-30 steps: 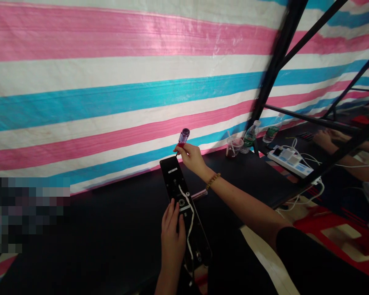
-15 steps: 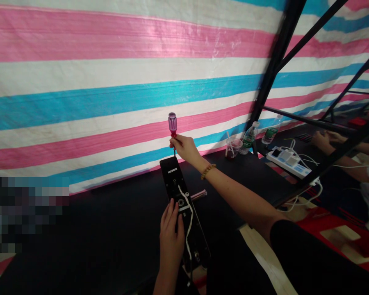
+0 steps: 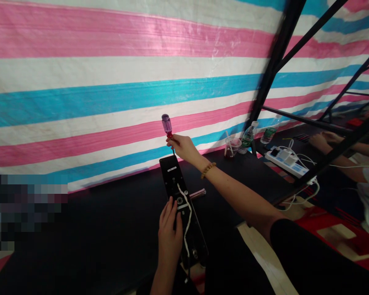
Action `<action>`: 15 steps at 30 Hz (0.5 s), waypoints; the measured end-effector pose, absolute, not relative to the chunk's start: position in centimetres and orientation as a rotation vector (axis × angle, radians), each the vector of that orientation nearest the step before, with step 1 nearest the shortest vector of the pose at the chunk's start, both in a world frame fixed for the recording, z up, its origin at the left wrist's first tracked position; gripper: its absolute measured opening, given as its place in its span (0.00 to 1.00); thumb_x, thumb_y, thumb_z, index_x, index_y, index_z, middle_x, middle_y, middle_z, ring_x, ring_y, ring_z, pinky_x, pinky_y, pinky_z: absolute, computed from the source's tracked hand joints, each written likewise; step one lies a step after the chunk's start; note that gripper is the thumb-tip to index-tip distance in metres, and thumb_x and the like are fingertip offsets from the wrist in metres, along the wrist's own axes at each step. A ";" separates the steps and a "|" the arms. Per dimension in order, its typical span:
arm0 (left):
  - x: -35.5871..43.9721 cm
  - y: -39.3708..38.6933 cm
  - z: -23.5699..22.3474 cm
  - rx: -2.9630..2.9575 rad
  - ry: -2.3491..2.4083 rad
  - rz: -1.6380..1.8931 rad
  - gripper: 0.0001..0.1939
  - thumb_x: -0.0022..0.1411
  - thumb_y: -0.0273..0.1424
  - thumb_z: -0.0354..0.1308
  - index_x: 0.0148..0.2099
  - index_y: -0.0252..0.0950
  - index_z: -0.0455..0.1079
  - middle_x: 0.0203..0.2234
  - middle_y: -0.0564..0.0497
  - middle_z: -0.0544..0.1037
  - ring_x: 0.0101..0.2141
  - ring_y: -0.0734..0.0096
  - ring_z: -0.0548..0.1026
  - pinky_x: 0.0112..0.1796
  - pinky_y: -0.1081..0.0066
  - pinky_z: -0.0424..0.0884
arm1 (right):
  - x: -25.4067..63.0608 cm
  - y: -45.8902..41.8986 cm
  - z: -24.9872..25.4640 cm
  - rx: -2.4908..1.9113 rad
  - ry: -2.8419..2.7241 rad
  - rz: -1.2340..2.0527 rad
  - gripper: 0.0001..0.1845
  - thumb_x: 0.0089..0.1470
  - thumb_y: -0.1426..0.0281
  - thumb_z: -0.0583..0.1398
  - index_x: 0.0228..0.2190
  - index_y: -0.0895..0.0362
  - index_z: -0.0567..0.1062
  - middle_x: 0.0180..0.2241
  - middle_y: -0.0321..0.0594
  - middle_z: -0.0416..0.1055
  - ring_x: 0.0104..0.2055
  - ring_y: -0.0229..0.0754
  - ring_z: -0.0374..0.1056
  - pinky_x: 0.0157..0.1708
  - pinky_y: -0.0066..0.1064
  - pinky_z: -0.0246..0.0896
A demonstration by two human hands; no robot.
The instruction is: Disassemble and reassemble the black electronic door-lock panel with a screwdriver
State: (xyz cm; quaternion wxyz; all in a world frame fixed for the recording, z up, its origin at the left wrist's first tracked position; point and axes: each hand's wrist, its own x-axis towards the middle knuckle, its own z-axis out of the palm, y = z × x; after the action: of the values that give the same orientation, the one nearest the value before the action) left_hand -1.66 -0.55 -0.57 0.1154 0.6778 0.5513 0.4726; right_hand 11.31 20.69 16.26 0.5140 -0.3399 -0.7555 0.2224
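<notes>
Door-lock panel (image 3: 195, 230): lies on black table (image 3: 110, 229), white cable (image 3: 189, 217) along face, under flat left hand (image 3: 169, 226) — at far end, slightly tilted screwdriver (image 3: 166, 123) pinched in right hand (image 3: 186, 150) — can't tell tip contact.

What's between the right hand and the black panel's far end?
Head view: only the screwdriver's shaft, leading from the right hand down toward the black panel; tip contact unclear.

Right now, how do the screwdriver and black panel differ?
The screwdriver shows purple and red; the panel is mostly black. The screwdriver stands slightly tilted; the panel lies on the table. The screwdriver is slimmer and shorter than the panel. Both are touched: screwdriver by right hand, panel by left hand.
</notes>
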 end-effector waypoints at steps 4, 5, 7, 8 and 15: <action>-1.6 -0.6 -0.5 1.949 1.608 1.396 0.21 0.69 0.32 0.51 0.62 0.43 0.68 0.63 0.47 0.68 0.62 0.59 0.65 0.61 0.52 0.64 | 11.1 20.9 16.1 -0.894 -1.747 0.434 0.07 0.59 0.68 0.59 0.31 0.56 0.76 0.31 0.39 0.76 0.33 0.39 0.72 0.35 0.30 0.66; -1.6 -0.6 -0.5 1.943 1.603 1.399 0.21 0.69 0.32 0.51 0.62 0.43 0.68 0.62 0.47 0.68 0.62 0.59 0.65 0.61 0.52 0.64 | 11.1 21.1 16.1 -0.911 -1.717 0.417 0.07 0.58 0.67 0.61 0.29 0.56 0.75 0.30 0.38 0.75 0.33 0.39 0.71 0.35 0.30 0.66; -1.6 -0.6 -0.4 1.940 1.591 1.402 0.21 0.68 0.33 0.51 0.62 0.43 0.68 0.63 0.47 0.68 0.62 0.59 0.65 0.61 0.52 0.63 | 11.2 21.3 16.1 -0.931 -1.653 0.433 0.06 0.55 0.67 0.63 0.29 0.55 0.75 0.27 0.35 0.74 0.31 0.39 0.71 0.35 0.31 0.67; -1.6 -0.6 -0.4 1.938 1.586 1.403 0.21 0.68 0.33 0.51 0.62 0.43 0.68 0.63 0.47 0.68 0.62 0.59 0.65 0.61 0.51 0.63 | 11.2 21.5 16.1 -0.926 -1.624 0.475 0.04 0.55 0.67 0.63 0.30 0.55 0.76 0.26 0.34 0.74 0.31 0.38 0.71 0.34 0.30 0.67; -1.5 -0.6 -0.5 1.946 1.604 1.407 0.21 0.69 0.32 0.51 0.63 0.43 0.68 0.63 0.47 0.68 0.62 0.59 0.65 0.61 0.52 0.64 | 11.2 21.1 16.0 -0.811 -1.629 0.633 0.06 0.59 0.71 0.57 0.36 0.55 0.74 0.34 0.38 0.78 0.36 0.37 0.74 0.35 0.28 0.69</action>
State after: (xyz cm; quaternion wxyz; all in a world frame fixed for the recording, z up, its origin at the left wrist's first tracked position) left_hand -1.52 -0.59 -0.54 0.1266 0.6685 0.5509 0.4834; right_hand 11.17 21.08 16.04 0.5707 -0.3457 -0.6943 0.2697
